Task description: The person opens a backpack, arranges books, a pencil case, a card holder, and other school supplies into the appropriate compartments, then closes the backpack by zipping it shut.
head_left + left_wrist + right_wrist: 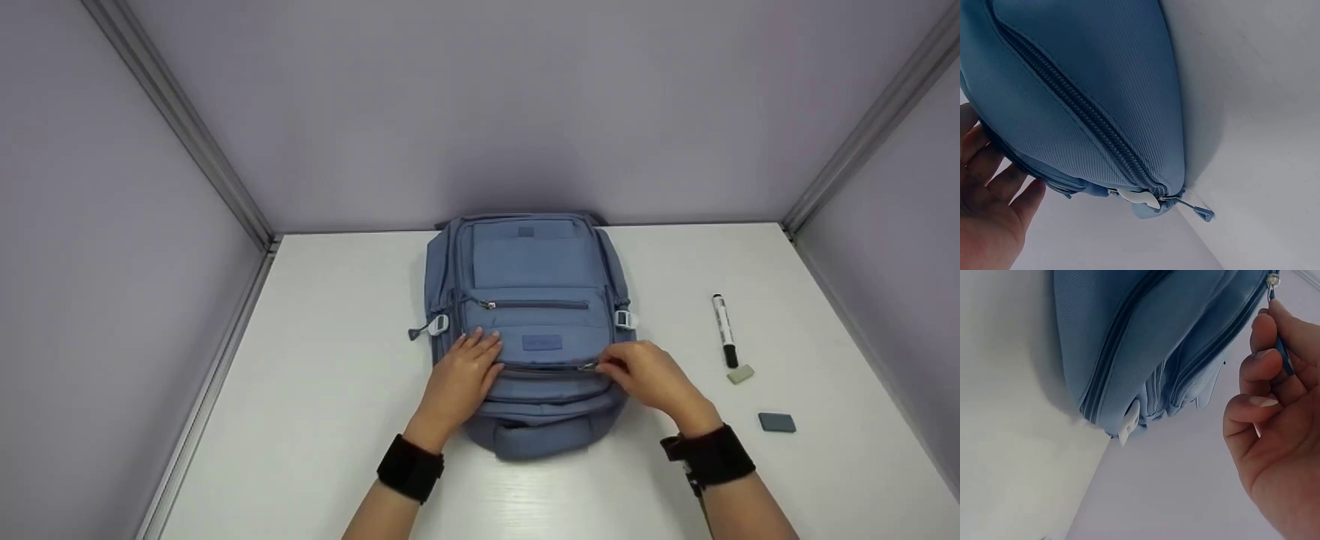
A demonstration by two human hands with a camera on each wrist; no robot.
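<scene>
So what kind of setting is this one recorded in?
Probably a purpose-built recording booth: a white table boxed in by plain lilac panels with metal corner posts, holding only a blue backpack, a marker and two erasers.

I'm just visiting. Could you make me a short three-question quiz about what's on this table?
1. True or false: the backpack lies flat on the table.
2. What does the right hand pinch? A) marker B) zipper pull C) eraser
3. Fill in: the left hand rests on the ____.

Key: 1 true. 2 B, the zipper pull. 3 backpack; the marker lies apart, untouched.
</scene>
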